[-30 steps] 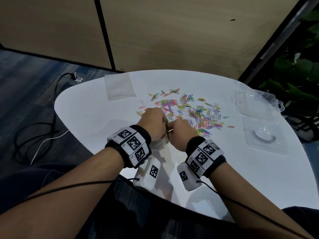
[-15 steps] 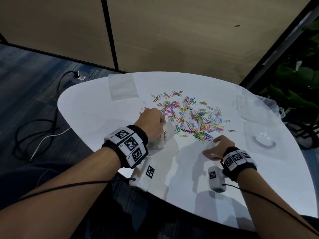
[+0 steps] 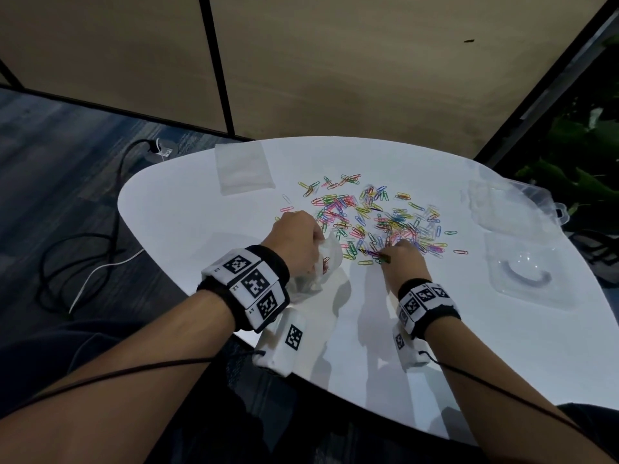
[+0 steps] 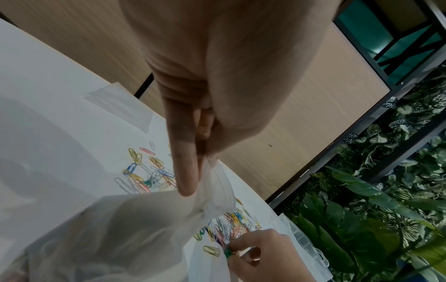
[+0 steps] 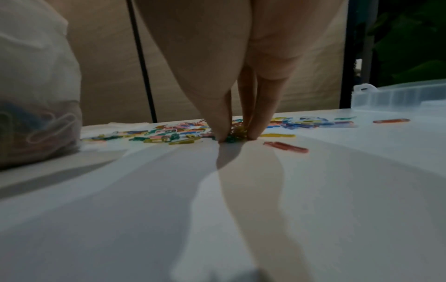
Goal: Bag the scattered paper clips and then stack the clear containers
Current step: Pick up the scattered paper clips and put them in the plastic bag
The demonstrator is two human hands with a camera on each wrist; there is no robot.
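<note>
My left hand holds the small clear bag up by its rim, thumb and forefinger pinched together on the plastic, with its belly resting on the white counter. My right hand is down at the near edge of the paper clips, fingers closed in on a little clump of yellow and green ones. The rest of the clips lie scattered across the middle of the counter, and the two clear containers sit apart from each other at the right side, not yet stacked.

What worries me most is the pinch. The clips lie flat on a slick surface, so I judge the clump could slide out or shed a few as I lift, and tangled ones may drag neighbours along and drop them short of the bag. The bag mouth is only held at one point. If it sags shut, the clips will hit the plastic and spill back onto the counter. A loose pull could also tip out what is already inside.

The right wrist view shows what the head view cannot: the fingertips touching the counter on either side of the clump, and some clips already sitting in the bottom of the bag. The left wrist view shows the pinch on the rim closely. Only the head view shows both containers and a spare flat bag at the far left.
</note>
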